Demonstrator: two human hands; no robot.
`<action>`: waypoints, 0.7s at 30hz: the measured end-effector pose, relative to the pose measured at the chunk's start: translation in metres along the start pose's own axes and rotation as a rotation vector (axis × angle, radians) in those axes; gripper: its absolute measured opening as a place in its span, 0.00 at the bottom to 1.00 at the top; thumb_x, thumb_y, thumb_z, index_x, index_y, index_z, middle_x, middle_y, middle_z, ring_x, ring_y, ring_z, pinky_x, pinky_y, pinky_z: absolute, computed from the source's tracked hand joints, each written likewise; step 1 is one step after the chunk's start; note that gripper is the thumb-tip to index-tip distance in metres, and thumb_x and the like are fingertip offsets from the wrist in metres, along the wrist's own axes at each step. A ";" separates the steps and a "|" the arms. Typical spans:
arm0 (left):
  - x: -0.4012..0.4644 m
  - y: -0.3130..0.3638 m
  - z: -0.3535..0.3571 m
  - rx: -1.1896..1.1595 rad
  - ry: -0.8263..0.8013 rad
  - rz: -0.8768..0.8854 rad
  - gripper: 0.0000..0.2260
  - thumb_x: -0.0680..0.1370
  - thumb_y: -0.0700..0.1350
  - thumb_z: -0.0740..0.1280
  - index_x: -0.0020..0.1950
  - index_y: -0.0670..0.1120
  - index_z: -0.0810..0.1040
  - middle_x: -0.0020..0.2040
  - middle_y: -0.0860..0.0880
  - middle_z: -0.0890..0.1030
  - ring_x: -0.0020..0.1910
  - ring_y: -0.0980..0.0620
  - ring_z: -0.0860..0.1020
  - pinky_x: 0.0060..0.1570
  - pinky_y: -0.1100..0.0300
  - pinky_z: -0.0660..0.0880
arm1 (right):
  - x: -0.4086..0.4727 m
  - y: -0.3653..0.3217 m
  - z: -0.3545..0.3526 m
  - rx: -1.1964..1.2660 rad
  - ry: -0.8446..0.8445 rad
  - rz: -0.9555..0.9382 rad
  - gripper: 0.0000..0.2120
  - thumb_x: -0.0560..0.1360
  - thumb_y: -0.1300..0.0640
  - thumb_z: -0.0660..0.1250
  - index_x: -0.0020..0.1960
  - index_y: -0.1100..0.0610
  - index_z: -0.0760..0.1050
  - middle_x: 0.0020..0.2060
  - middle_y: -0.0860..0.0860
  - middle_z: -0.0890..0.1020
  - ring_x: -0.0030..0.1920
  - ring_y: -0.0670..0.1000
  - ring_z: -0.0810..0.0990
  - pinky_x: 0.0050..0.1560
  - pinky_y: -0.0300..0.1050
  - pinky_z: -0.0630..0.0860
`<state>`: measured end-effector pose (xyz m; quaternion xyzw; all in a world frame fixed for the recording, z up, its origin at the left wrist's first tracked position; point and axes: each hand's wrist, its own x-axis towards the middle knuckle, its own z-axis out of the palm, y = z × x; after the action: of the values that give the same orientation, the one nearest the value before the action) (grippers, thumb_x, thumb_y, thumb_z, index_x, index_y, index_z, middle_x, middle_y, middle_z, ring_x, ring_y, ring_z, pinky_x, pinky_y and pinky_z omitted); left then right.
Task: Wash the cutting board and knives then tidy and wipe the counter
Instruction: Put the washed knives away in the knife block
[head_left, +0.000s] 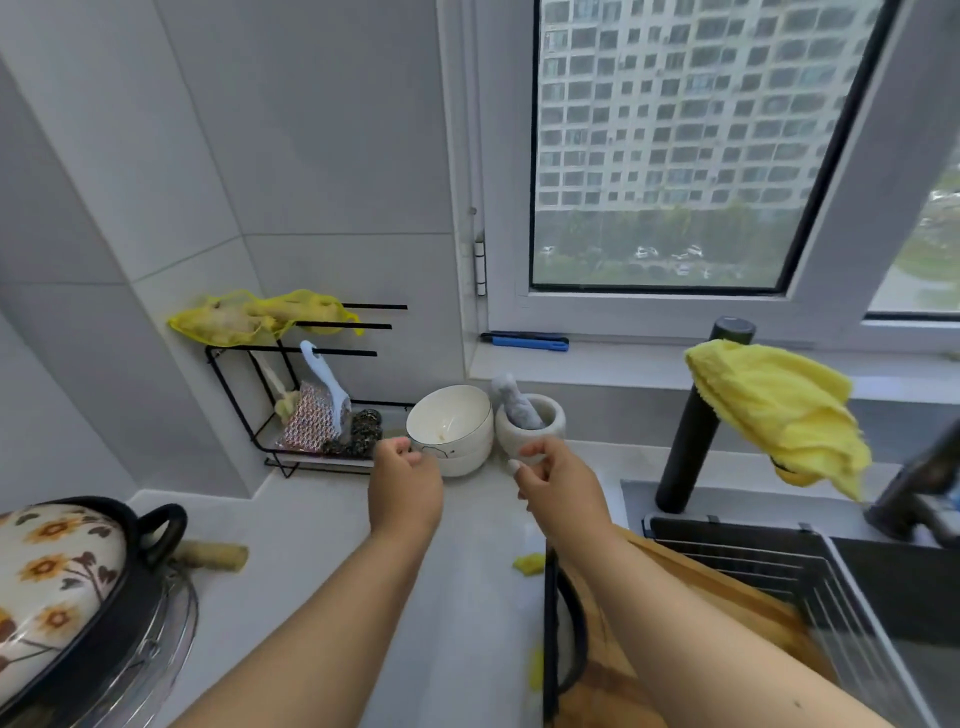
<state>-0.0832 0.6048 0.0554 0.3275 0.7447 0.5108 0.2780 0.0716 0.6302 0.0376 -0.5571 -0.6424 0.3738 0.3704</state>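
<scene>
A wooden cutting board (727, 587) lies at the sink's left edge, partly under my right forearm. No knife shows clearly. My left hand (405, 483) reaches over the pale counter (311, 582) to the left side of a white bowl (452, 426), fingers loosely curled, holding nothing that I can see. My right hand (556, 480) hovers in front of a white mortar (535, 423) with a grey pestle in it, its fingers loosely curled and its thumb against the mortar's base. A yellow cloth (779, 405) hangs over the black faucet (693, 421).
A black wire rack (291, 395) with scrubbers and a yellow bag stands in the corner. A black pot with a flowered lid (57, 577) sits at the left. Yellow scraps (527, 562) lie on the counter. A drain rack (779, 564) spans the sink. A blue tool (530, 342) rests on the sill.
</scene>
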 end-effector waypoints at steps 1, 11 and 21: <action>-0.012 0.000 0.006 -0.041 -0.048 -0.015 0.13 0.76 0.41 0.61 0.60 0.46 0.69 0.50 0.48 0.80 0.49 0.46 0.80 0.52 0.48 0.77 | -0.005 0.001 -0.005 0.003 0.017 0.016 0.04 0.76 0.48 0.65 0.48 0.43 0.70 0.40 0.49 0.81 0.43 0.51 0.81 0.48 0.53 0.79; -0.091 0.006 0.019 -0.131 -0.191 -0.094 0.13 0.76 0.38 0.61 0.59 0.47 0.68 0.47 0.45 0.79 0.41 0.47 0.81 0.47 0.51 0.79 | -0.049 0.014 -0.045 0.056 0.076 0.136 0.04 0.78 0.47 0.64 0.47 0.46 0.72 0.39 0.50 0.81 0.40 0.49 0.81 0.44 0.51 0.81; -0.173 -0.003 0.002 -0.086 -0.143 -0.129 0.08 0.79 0.39 0.59 0.56 0.44 0.72 0.45 0.44 0.79 0.38 0.49 0.80 0.42 0.55 0.78 | -0.103 0.017 -0.071 0.105 -0.049 0.129 0.08 0.79 0.46 0.61 0.43 0.47 0.71 0.40 0.47 0.80 0.43 0.51 0.81 0.46 0.48 0.77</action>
<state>0.0272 0.4717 0.0659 0.3024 0.7197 0.4987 0.3767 0.1529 0.5344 0.0480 -0.5678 -0.5935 0.4437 0.3584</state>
